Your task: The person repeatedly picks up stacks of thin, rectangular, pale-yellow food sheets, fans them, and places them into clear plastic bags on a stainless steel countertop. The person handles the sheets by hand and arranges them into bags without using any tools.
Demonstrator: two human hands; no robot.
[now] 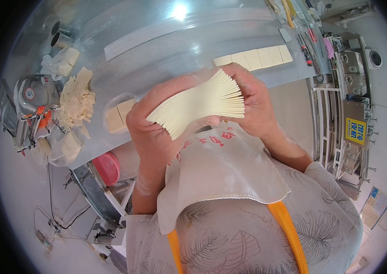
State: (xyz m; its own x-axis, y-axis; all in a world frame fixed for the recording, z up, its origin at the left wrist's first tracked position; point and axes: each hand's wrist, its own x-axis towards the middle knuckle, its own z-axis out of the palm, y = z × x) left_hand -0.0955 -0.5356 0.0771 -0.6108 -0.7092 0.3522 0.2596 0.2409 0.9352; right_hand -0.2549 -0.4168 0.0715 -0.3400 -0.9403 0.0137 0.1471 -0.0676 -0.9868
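Between my hands, a thick stack of pale dough wrappers (196, 101) is bent, its layers fanned apart at both ends. My left hand (152, 126) grips the left end, with the thumb along the top side. At the other end my right hand (251, 96) clasps the fanned layers. White flour dusts both hands and wrists. The stack is held up off the table, in front of my apron (224, 164), which bears red writing. Beyond my right hand lies a row of several square wrapper stacks (255, 57). Two more wrapper stacks (120, 114) sit on clear plastic near my left hand.
Dough scraps (77, 97) are heaped on the metal table (166, 65) beside a kitchen scale (36, 96). Bagged dough pieces (65, 61) lie at the left. A long flat strip (179, 25) spans the far side. Below the left edge is a pink basin (106, 168); machinery (352, 99) stands right.
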